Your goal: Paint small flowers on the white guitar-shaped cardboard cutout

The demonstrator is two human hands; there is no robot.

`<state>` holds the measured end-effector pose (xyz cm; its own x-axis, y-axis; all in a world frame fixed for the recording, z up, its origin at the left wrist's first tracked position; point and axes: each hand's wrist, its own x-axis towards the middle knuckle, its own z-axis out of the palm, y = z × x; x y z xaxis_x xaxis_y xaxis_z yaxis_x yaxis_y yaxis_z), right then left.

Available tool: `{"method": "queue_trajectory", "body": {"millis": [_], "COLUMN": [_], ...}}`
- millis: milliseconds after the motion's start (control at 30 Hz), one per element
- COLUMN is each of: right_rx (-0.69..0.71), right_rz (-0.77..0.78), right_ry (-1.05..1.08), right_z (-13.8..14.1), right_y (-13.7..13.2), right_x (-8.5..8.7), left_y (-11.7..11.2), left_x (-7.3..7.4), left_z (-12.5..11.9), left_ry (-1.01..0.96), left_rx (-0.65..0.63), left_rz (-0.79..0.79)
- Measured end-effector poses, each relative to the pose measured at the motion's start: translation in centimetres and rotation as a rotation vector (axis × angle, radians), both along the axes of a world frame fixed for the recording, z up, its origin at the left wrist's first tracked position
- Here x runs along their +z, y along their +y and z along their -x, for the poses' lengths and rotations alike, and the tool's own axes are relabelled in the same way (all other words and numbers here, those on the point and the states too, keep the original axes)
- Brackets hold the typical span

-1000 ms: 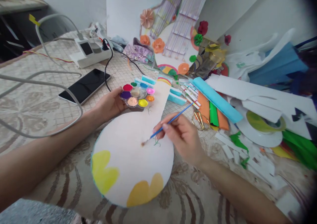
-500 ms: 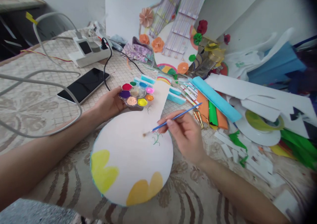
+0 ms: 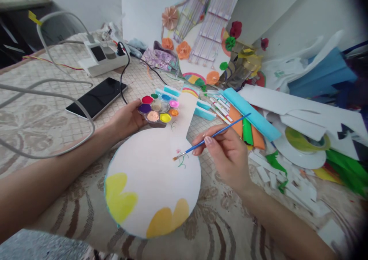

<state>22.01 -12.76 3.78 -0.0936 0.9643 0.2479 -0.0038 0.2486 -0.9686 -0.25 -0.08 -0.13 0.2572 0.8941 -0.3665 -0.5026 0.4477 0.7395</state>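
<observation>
My left hand [image 3: 130, 118] is closed on the edge of a paint palette [image 3: 156, 105] with several round wells of colour, held over the left side of the cutout's neck. Between the fingers of my right hand [image 3: 222, 148] is a blue paintbrush [image 3: 218, 131], its brown bristles down and left at a small green stem drawing with a pink bloom. Whether the bristles touch the surface I cannot tell. That drawing lies on a white guitar-shaped cutout [image 3: 152, 168], which has yellow petals at lower left, orange-yellow petals at the bottom and light-blue pegs at its far end.
A phone [image 3: 97, 97] and a white power strip [image 3: 106, 62] with looping cables lie at the left. Behind stands a decorated craft piece [image 3: 205, 41] with paper flowers. On the right are a light-blue roll [image 3: 250, 114], markers [image 3: 220, 108], a tape roll [image 3: 306, 143] and paper scraps.
My right hand has moved a little to the right, bringing the brush tip from bare white surface to the green stem. A pink bloom now shows there. The left hand and palette stay put.
</observation>
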Motion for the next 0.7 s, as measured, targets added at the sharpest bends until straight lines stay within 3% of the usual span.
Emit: {"method": "queue_trajectory", "body": {"millis": [167,233,367,433,567,633,700], "right_rx": [0.281,0.243,-0.056,0.0,0.308,0.273,0.11], "right_rz": [0.147,0.142,0.013,0.03,0.184,0.17,0.089], "right_ry": [0.02,-0.009,-0.029,0.006,0.046,0.015,-0.008], "right_z": [1.0,0.9,0.4,0.5,1.2,1.2,1.0], "right_y": [-0.8,-0.6,0.2,-0.1,-0.9,-0.8,-0.5], "right_x": [-0.7,-0.9,-0.5,-0.3,-0.8,-1.1,-1.0], "left_y": [0.0,0.0,0.0,0.0,0.0,0.0,0.1], "left_x": [0.0,0.1,0.1,0.1,0.2,0.1,0.1], "left_z": [-0.1,-0.1,-0.1,-0.1,-0.1,-0.1,-0.1], "left_ry": [0.001,0.015,0.009,-0.007,0.011,0.025,0.031], "left_rx": [-0.003,0.013,0.019,0.009,0.009,0.023,0.031], "left_rz": [-0.006,0.003,0.017,0.015,0.005,0.004,-0.001]}}
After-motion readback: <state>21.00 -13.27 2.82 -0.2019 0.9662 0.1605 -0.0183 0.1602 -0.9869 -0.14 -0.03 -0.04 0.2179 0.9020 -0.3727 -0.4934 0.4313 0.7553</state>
